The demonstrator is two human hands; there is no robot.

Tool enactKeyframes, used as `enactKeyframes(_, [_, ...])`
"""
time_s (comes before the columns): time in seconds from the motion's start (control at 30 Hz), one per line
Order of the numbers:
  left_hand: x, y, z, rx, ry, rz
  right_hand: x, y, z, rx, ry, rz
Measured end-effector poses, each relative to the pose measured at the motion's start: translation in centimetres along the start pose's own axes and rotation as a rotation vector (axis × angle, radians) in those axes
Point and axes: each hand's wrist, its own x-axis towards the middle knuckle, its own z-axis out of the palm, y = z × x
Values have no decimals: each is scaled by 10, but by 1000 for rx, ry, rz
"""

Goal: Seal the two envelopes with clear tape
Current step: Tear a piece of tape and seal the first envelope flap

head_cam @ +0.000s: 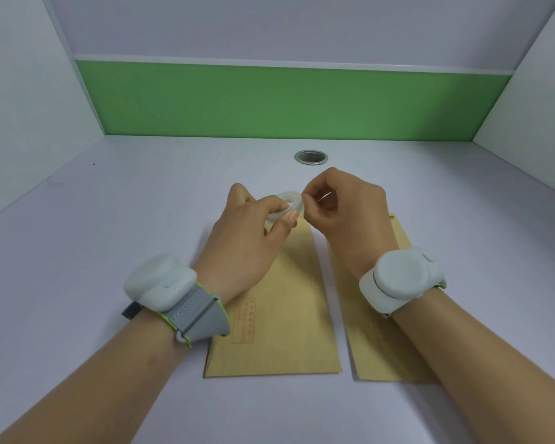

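Beyond hands, grommet [311,157] (desk's).

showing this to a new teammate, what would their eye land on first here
Most likely the two hands meeting mid-frame: the left hand holds a roll of clear tape while the right hand pinches at its edge. Under them, two tan envelopes lie side by side on the pale desk. Behind, the green band on the back wall stands out.
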Motion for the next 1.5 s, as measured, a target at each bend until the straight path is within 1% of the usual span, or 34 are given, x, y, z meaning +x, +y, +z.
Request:
enactKeyframes(0.07, [0,0,0,15,4,-8,0,-1,1,-39,-12,-18])
enactKeyframes(0.2, [7,-6,-7,58,31,-83,-1,-6,6,-73,-71,-58])
enactKeyframes(0.33, [9,-13,-10,98,-31,-90,-2,0,6,68,-163,-2])
enactKeyframes(0.4, [7,-13,-8,153,-59,-73,-1,6,5,128,-179,16])
enactKeyframes(0.5, [6,-13,-8,238,-44,-53,1,11,3,166,-190,11])
enactKeyframes(0.67, [7,-15,-9,312,-3,-38,4,14,4,295,-188,91])
enactKeyframes(0.83, [12,-22,-16,327,51,-122,6,16,1,484,-196,177])
enactKeyframes(0.93, [11,-22,-17,321,64,-134,7,18,4,530,-228,205])
enactKeyframes(1.0, [12,-20,-20,340,97,-146,8,22,4,516,-193,235])
enactKeyframes(1.07, [14,-21,-26,377,159,-154,11,28,1,568,-112,301])
enactKeyframes(1.13, [15,-25,-32,362,205,-133,13,32,-2,632,-68,346])
enactKeyframes(1.23, [15,-27,-28,290,226,-54,13,33,-2,635,-95,330])
enactKeyframes(1.3, [15,-26,-25,252,232,-4,13,32,-2,636,-87,327])
enactKeyframes(1.5, [12,-21,-27,238,226,110,12,31,-9,618,-54,343])
